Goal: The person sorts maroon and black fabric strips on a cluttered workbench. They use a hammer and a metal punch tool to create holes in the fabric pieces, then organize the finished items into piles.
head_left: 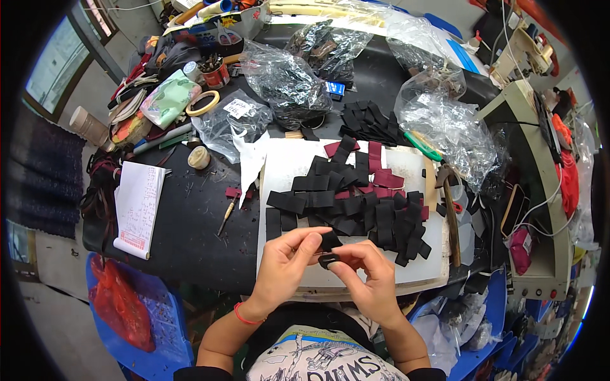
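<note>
Just above the near edge of a white board (279, 166), my two hands meet with their fingers pinched. My left hand (283, 265), a red string round its wrist, grips a short black strap piece (331, 240) between thumb and fingertips. Close beside it, my right hand (368, 269) pinches a small black looped piece (328, 260); whether it joins the strap is hard to see. Beyond my fingers lies a loose pile of black strap pieces (346, 223) on the board. Dark red strap pieces (385, 178) show among them.
A wooden-handled awl (226, 218) and a notepad (135, 206) lie to the left. At the right edge of the board rests a hammer (452, 222). Clear plastic bags (283, 82), a green-handled tool (424, 146) and a tape roll (203, 103) lie farther back. Blue chairs (143, 305) flank me.
</note>
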A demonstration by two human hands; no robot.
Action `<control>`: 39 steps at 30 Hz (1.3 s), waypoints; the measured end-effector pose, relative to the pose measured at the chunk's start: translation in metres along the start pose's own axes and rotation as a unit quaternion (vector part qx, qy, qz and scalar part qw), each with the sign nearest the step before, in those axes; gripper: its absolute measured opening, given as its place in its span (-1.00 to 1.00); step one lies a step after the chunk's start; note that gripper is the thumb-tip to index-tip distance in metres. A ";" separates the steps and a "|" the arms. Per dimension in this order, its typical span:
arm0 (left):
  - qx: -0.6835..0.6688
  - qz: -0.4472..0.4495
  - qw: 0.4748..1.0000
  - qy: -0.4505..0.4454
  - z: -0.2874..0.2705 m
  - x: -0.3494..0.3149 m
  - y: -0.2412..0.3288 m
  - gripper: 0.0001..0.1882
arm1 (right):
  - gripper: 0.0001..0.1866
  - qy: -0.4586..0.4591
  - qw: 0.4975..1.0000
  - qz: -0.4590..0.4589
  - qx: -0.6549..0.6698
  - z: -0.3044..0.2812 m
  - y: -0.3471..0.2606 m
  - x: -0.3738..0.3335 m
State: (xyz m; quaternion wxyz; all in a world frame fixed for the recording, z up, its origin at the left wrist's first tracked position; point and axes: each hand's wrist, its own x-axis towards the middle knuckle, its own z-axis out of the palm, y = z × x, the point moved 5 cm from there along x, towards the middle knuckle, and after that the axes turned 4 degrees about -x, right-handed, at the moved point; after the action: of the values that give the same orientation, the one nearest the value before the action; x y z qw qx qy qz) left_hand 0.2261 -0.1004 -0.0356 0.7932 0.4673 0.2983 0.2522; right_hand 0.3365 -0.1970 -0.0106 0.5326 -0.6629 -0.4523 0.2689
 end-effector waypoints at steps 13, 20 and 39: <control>0.245 0.103 0.964 0.028 0.008 -0.019 0.017 -0.76 | -0.82 0.034 0.999 0.013 -0.001 0.001 0.004 -0.006; 0.229 0.163 0.960 -0.007 0.011 -0.021 0.021 -0.76 | -0.84 0.007 0.997 0.053 0.057 0.001 0.011 -0.006; -0.161 0.090 0.983 0.006 0.009 -0.015 -0.002 -0.69 | -0.74 0.047 0.982 0.114 0.142 0.001 0.015 -0.009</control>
State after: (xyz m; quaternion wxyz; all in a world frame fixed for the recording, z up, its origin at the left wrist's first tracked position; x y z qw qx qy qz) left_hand 0.2217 -0.1166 -0.0299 0.8299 0.3572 0.2157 0.3704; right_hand 0.3363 -0.2047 -0.0264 0.6080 -0.6396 -0.3056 0.3577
